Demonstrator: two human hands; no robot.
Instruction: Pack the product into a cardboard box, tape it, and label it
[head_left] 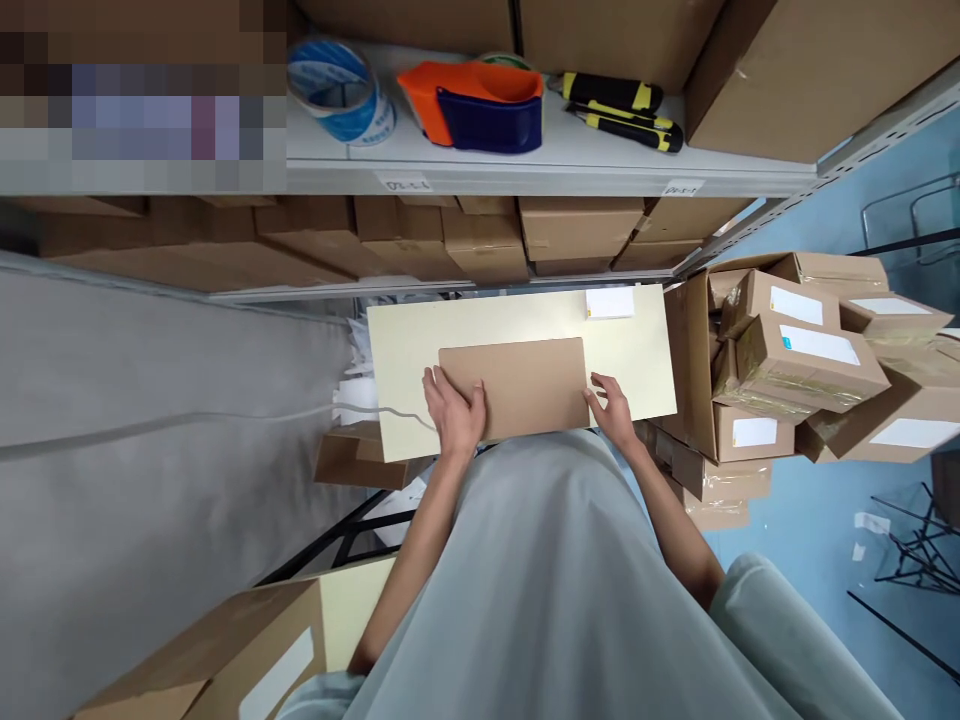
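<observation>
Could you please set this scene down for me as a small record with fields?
Left hand: at the left end of the cardboard piece, thumb over its top
Right hand: fingertips at its right edge
Work surface: pale yellow tabletop
Also on it: white rectangular item, near the far edge
Shelf above: blue tape roll, orange and navy tool, yellow and black cutters
Right side: open carton heaped with smaller boxes
</observation>
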